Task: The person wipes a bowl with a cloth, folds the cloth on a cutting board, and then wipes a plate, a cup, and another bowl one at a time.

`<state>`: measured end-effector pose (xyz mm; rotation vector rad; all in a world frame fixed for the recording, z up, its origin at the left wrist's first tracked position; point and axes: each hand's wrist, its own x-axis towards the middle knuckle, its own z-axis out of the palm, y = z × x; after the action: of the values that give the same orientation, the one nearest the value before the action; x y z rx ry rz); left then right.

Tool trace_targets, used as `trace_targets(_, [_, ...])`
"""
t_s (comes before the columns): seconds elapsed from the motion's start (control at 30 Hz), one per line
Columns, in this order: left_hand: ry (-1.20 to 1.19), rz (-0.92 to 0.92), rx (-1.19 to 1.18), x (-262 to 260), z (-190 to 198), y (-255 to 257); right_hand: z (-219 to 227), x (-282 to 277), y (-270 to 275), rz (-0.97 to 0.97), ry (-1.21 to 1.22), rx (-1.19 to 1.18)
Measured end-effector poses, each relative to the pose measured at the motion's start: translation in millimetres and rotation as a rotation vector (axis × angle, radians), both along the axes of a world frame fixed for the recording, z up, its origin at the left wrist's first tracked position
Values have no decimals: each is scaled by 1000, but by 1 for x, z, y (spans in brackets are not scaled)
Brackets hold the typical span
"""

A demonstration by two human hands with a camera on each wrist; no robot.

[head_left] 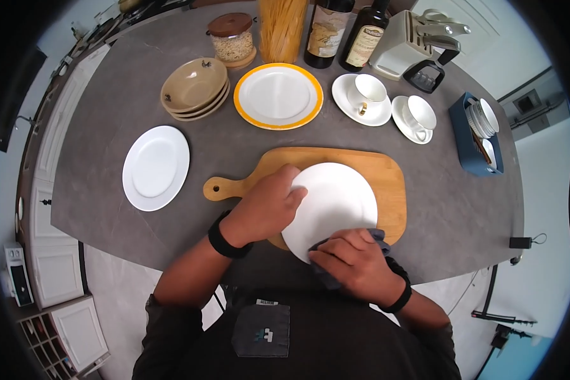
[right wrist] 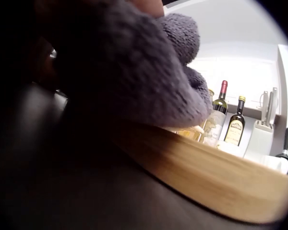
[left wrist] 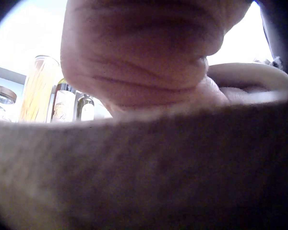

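Observation:
In the head view, a plain white plate is held over the wooden cutting board, tilted toward the person. My left hand grips its left rim, the thumb lying on the face. At the near right rim, my right hand holds a dark grey cloth bunched against the plate, fingers curled over it. The right wrist view shows the fluffy cloth close over the edge of the board. Only the heel of the left hand fills the left wrist view; its fingers are hidden there.
Left of the board lies another white plate. Behind are stacked beige bowls, a yellow-rimmed plate, two cups on saucers, bottles and a knife block. A blue bin of dishes stands right.

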<state>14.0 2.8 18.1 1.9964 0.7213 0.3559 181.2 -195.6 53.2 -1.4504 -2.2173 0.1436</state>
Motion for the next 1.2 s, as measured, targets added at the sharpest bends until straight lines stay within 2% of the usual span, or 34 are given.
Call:
trace_targets(0.23, [-10, -2, -27, -2, 5, 0, 7, 19, -4, 102, 2, -116])
trace_targets(0.37, [15, -5, -22, -1, 2, 1, 17, 53, -14, -58, -129, -117])
trace_targets(0.47, [30, 7, -74, 0, 7, 1, 19, 54, -13, -161, -178, -119])
trace_targets(0.67, [-1, -3, -19, 0, 2, 0, -6, 0, 3, 43, 27, -16])
trace_targets(0.9, [36, -8, -46, 1, 6, 1, -2, 3, 0, 104, 38, -51])
trace_targets(1.07, [41, -19, -33, 1, 6, 2, 6, 43, -25, -5, -58, -87])
trace_targets(1.2, [60, -13, -39, 3, 7, 2, 7, 42, -26, -68, -37, -97])
